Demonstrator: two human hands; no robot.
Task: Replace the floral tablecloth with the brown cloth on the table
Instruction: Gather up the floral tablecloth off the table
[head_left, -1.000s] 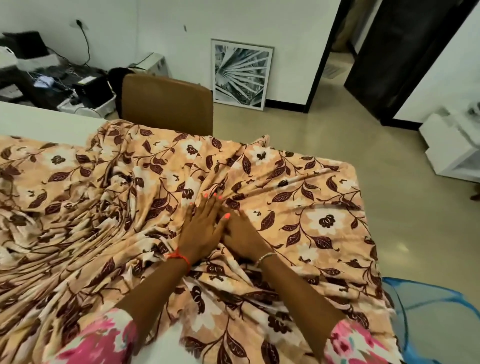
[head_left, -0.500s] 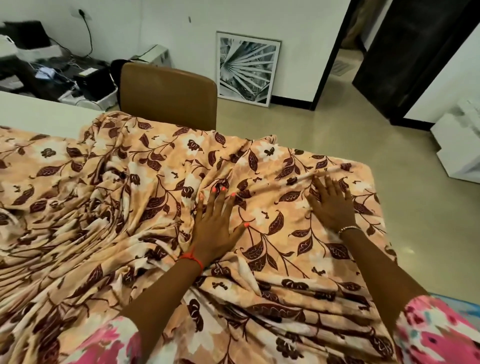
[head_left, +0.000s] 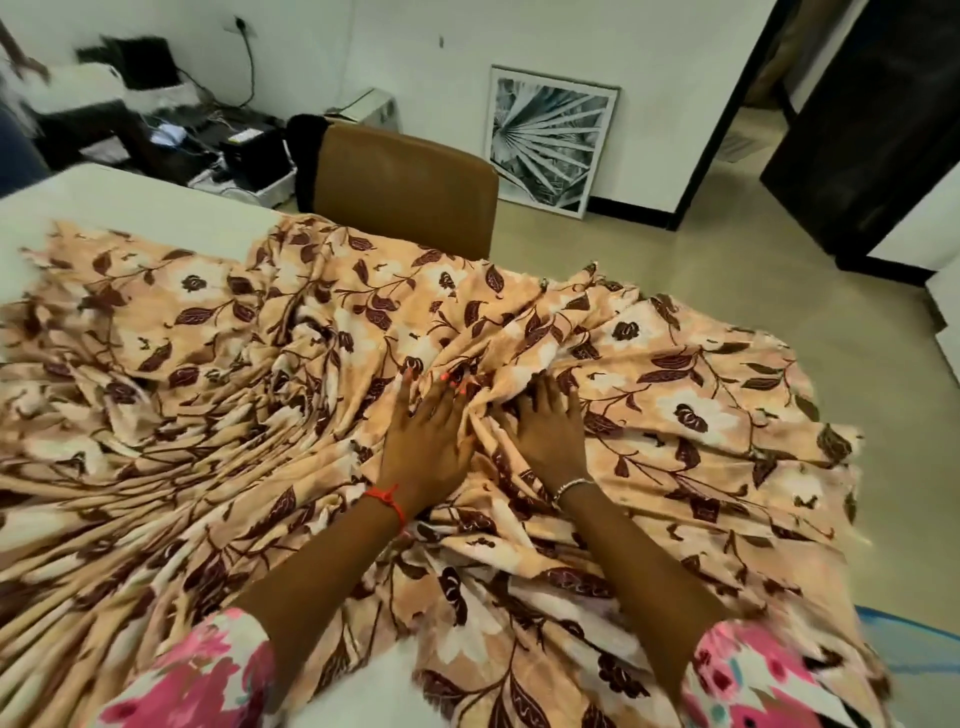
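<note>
The floral tablecloth (head_left: 208, 395), peach with dark brown leaves and white flowers, lies rumpled over the white table (head_left: 135, 208). It is heavily wrinkled on the left and smoother on the right. My left hand (head_left: 426, 441) and my right hand (head_left: 545, 431) both rest flat on the cloth near the middle, side by side, fingers spread, with a bunched ridge of fabric between them. Neither hand grips the cloth. No brown cloth is in view.
A brown chair (head_left: 405, 192) stands at the table's far edge. A framed picture (head_left: 550, 140) leans on the wall. Office gear and cables (head_left: 208, 145) sit on the floor at the back left. A blue bin (head_left: 914, 654) is at the lower right.
My right hand slid out to the right over the cloth, then came back beside my left hand. Fabric has bunched up between the two hands.
</note>
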